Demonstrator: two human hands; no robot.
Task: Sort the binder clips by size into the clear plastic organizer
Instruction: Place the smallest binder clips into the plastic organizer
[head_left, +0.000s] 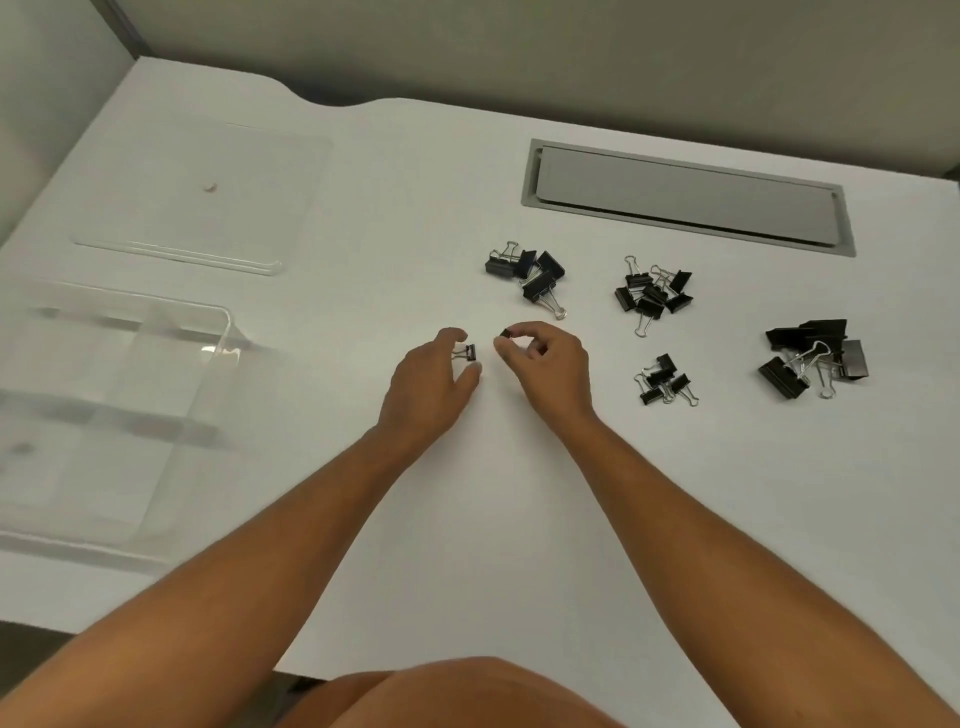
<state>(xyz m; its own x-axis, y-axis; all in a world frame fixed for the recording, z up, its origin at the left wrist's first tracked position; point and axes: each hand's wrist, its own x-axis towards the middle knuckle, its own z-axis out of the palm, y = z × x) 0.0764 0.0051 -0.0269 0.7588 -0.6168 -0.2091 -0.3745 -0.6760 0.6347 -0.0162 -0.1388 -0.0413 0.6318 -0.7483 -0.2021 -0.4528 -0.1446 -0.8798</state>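
Observation:
Black binder clips lie in four piles on the white desk: a medium pile (530, 275), a smaller-clip pile (652, 293), a tiny-clip pile (665, 382) and a large-clip pile (813, 358). My left hand (431, 384) hovers over a tiny clip (467, 353) on the desk, thumb and fingers curved around it; whether they touch it I cannot tell. My right hand (545, 364) pinches another tiny clip (505, 332) between thumb and fingertips. The clear plastic organizer (218, 322) stands at the left, with dividers inside and no clips showing in it.
The organizer's clear lid (208, 197) lies flat at the far left. A grey cable hatch (685, 197) is set into the desk at the back right. The desk's front edge runs just above my knees.

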